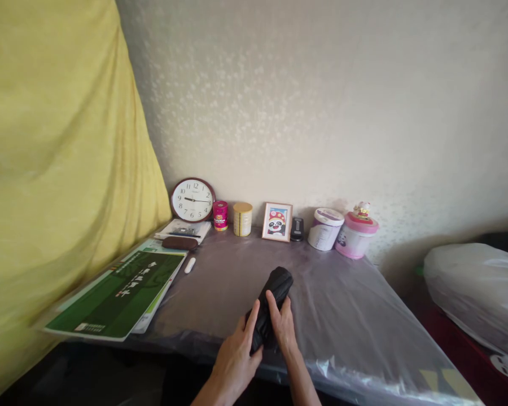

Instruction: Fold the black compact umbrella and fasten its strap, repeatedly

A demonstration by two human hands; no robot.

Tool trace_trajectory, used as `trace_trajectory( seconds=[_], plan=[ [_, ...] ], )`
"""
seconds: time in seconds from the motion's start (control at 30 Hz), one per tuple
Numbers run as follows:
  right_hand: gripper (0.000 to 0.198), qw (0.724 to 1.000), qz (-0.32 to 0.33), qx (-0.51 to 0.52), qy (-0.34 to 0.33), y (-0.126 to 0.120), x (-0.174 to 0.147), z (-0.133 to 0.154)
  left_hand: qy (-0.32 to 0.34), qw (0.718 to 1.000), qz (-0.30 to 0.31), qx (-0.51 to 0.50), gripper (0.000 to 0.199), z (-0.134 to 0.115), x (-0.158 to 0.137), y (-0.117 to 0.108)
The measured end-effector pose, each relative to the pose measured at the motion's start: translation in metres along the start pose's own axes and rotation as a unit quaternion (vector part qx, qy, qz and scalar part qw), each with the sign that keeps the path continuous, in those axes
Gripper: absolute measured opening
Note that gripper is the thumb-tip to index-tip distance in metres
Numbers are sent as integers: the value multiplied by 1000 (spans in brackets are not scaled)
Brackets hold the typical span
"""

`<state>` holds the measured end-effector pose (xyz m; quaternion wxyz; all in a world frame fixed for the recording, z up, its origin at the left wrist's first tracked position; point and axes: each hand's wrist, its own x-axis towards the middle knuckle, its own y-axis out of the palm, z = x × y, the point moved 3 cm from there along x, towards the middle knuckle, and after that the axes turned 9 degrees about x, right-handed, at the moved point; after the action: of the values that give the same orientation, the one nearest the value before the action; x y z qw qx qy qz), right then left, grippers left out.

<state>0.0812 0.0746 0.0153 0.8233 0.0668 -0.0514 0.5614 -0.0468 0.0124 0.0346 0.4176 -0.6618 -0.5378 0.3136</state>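
A black folded umbrella (278, 283) is held slantwise over the front part of the table, its thicker end pointing away from me. My left hand (237, 352) grips its lower left side, thumb and fingers closed about it. Higher up on the right side, my right hand (282, 324) is wrapped round it with the thumb lying along the top. The palms hide part of the umbrella's lower end.
Green-covered booklets (122, 293), a brown case (180, 243) and a small white stick (190, 265) lie at left. Along the wall stand a clock (193, 199), a pink tin (220, 216), a yellow tin (242, 219), a picture frame (276, 222) and two tubs (325, 230). A yellow curtain (63, 141) hangs left.
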Motion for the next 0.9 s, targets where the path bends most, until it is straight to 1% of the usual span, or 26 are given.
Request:
trace_trajectory(
  seconds=[0.17,0.23,0.3,0.37,0.4,0.47,0.53,0.63,0.8,0.9],
  plan=[
    [66,990,-36,-137,-25,0,3,5,-14,992,29,124,80,7,6,-6],
    [64,979,-19,-192,-59,1,3,9,-16,988,40,146,79,8,8,-7],
    [50,969,32,-217,-113,1,4,12,-17,988,46,148,78,9,9,-8],
    [34,961,96,-199,-166,-1,4,13,-16,989,47,141,76,9,10,-8],
    [29,958,125,-184,-184,-3,4,13,-16,989,45,139,75,9,10,-9],
    [25,952,168,-157,-201,-8,4,12,-18,989,44,140,76,9,11,-9],
    [24,950,197,-136,-199,-12,4,10,-20,988,45,146,77,10,11,-9],
    [22,951,212,-114,-193,-14,5,10,-18,988,45,150,78,10,11,-10],
    [3,952,213,-73,-205,-17,4,14,-9,987,45,155,78,11,11,-11],
    [5,958,225,-38,-171,-24,0,10,-7,985,46,169,76,12,11,-10]
  ],
)
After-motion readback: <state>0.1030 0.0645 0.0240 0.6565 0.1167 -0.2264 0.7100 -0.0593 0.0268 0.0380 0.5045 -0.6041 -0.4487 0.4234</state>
